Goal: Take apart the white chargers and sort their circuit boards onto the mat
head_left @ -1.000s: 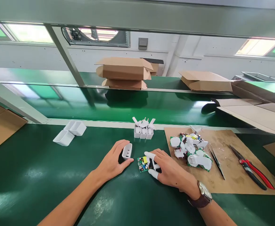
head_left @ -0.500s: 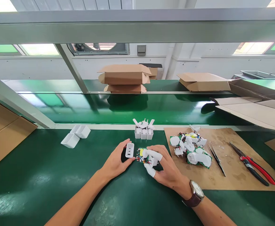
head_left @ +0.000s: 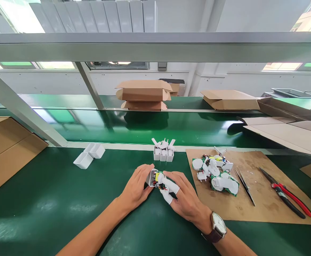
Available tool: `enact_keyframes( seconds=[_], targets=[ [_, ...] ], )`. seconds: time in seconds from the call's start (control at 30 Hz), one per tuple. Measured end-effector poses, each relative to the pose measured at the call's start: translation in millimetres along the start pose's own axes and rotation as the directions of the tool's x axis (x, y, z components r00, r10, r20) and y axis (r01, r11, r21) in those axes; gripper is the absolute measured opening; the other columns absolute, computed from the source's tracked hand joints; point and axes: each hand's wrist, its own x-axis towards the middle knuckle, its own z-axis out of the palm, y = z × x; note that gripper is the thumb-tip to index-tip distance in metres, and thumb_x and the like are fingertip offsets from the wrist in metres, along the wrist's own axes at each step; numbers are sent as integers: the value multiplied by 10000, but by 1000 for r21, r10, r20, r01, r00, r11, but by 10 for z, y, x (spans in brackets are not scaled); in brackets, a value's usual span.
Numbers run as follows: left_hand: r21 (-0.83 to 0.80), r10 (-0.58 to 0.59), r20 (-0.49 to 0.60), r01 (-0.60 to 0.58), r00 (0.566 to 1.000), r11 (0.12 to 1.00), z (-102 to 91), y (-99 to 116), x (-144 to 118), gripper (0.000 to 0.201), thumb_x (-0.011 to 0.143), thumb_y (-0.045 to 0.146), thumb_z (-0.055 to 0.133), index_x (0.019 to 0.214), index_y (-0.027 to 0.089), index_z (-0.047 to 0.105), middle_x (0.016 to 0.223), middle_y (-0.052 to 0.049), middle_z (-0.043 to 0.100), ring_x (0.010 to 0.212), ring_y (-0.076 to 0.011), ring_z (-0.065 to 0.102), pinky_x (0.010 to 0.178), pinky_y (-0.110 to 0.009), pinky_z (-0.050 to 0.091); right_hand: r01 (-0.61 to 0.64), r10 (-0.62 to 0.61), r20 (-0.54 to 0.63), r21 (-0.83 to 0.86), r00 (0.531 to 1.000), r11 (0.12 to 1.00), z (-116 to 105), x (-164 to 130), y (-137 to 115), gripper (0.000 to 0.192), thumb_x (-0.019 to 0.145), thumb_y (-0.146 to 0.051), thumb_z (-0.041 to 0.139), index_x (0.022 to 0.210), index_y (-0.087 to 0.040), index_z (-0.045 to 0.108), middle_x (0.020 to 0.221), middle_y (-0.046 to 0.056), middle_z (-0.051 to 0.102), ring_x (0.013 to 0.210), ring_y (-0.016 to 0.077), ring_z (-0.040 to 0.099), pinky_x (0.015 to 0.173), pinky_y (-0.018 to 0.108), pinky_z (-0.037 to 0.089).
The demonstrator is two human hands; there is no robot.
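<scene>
My left hand (head_left: 138, 186) is closed around a small white plastic charger housing (head_left: 150, 177), its open side turned to the right. In my right hand (head_left: 183, 193), white covers on the fingertips, is a small circuit board (head_left: 158, 179) with a yellow component. The board's left end meets the mouth of the housing; how far it reaches inside I cannot tell. Behind my hands stands a row of white housings (head_left: 163, 155) with white parts poking out on top. To the left sit several empty white housings (head_left: 84, 160).
On the right a brown cardboard sheet (head_left: 267, 202) bears a pile of circuit boards with white parts (head_left: 215, 172), tweezers (head_left: 245, 187) and red-and-black pliers (head_left: 285, 193). Cardboard boxes (head_left: 144, 94) stand beyond the green belt (head_left: 198, 128). Another carton (head_left: 8, 153) is at left.
The housing has turned from showing its slotted face to showing its open side. My right hand has brought the circuit board left to it. The camera view has tilted up slightly.
</scene>
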Motion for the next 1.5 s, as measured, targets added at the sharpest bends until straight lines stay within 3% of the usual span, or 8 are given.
enact_keyframes(
  seconds=[0.7,1.5],
  targets=[
    [32,-4,9,3,1000,999,0,47,15,674,945,155,601,1549,220,310,1337,-154,642,1217,-307,622,1034,-515,559,6,-4,20,-60,1000,998,-8,4,-19,356,883,-7,602,1202,-153,546,1277,222,658,1118,304,625,876,506,630],
    [11,-22,31,22,999,1000,-7,40,5,693,938,147,606,1555,223,299,1358,-150,623,1247,-302,593,1056,-506,542,-10,11,31,-38,999,999,-1,-27,-4,437,882,-25,641,1272,-191,538,1312,196,657,1141,299,630,892,523,624]
  ],
)
